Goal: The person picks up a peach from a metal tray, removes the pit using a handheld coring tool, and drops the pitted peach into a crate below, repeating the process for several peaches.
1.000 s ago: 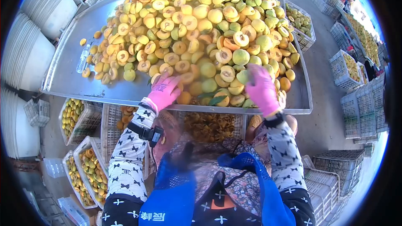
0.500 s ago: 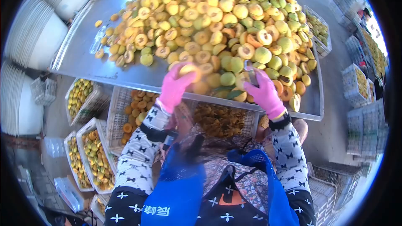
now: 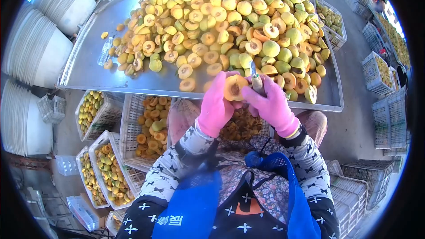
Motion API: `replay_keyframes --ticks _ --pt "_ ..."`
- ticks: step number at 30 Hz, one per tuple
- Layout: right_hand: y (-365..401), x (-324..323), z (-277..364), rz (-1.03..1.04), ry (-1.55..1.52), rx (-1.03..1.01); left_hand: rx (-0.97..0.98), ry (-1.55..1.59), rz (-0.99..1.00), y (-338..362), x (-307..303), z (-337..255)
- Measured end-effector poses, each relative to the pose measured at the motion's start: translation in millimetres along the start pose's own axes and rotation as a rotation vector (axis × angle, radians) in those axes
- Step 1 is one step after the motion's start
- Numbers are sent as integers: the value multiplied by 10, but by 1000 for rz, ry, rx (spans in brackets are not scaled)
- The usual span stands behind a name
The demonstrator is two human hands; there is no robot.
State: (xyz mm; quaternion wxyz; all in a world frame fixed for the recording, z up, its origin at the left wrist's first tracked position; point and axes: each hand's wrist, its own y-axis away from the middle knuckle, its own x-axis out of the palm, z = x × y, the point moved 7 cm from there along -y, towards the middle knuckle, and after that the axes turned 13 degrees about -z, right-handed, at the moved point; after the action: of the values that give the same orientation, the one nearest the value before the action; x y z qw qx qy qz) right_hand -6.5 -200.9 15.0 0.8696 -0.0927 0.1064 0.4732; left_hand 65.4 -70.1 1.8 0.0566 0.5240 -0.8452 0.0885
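In front of my body both pink-gloved hands meet at the near edge of a metal table (image 3: 146, 87). My left hand (image 3: 215, 109) is closed around a yellow peach half (image 3: 233, 88), its cut face and reddish-brown middle turned up. My right hand (image 3: 275, 108) grips a small knife (image 3: 254, 73) with a pale handle, its metal tip pointing up and away; the thumb reaches the fruit's edge. Beyond them spreads a big heap of halved yellow-green peaches (image 3: 212, 13). Beneath my hands a crate (image 3: 241, 126) holds brownish scraps, partly hidden by my hands.
A crate of peach halves (image 3: 152, 126) stands below the table on the left, with more filled crates (image 3: 110, 168) beside it. Stacked white trays (image 3: 40, 40) line the left side. A plastic bottle (image 3: 105, 52) lies on the table. Empty crates (image 3: 354, 199) stand at lower right.
My left hand has moved right and down with a peach half. My right hand has drawn back from the heap with the knife, so the two hands now meet.
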Motion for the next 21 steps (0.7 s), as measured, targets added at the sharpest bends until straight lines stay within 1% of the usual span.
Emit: replay_keyframes --ticks 1,3,4,6,7,9,10,12,14,15,17,18,20,21 --pt "49 3 60 18 50 -102 44 14 -26 -18 -28 -50" --pt "231 -36 352 -89 286 -575 131 47 -87 -41 -97 -121" --pt "265 -20 332 -78 287 -565 172 64 -122 -44 -140 -136" --pt "335 2 274 -63 293 -526 101 175 -100 -62 -191 -32" --pt "339 60 246 -38 310 -613 -8 269 -40 -99 -171 76" --pt "393 150 133 -13 397 -599 -87 189 -19 -90 -117 145" --pt "417 200 99 5 439 -596 -53 13 -67 -51 -102 73" --pt "430 261 23 73 389 -503 -41 -24 -114 15 -127 56" --pt "431 266 -73 147 355 -388 -69 226 -114 51 -145 147" --pt "434 251 -61 146 287 -425 -74 333 -116 61 -145 184" --pt "432 208 -30 137 152 -494 -88 447 -129 59 -131 215" --pt "424 181 7 80 212 -501 -111 492 -134 57 -128 208" --pt "424 144 139 -34 328 -515 -226 524 -136 59 -176 166" --pt "429 152 157 -36 388 -536 -127 388 -122 64 -176 109"
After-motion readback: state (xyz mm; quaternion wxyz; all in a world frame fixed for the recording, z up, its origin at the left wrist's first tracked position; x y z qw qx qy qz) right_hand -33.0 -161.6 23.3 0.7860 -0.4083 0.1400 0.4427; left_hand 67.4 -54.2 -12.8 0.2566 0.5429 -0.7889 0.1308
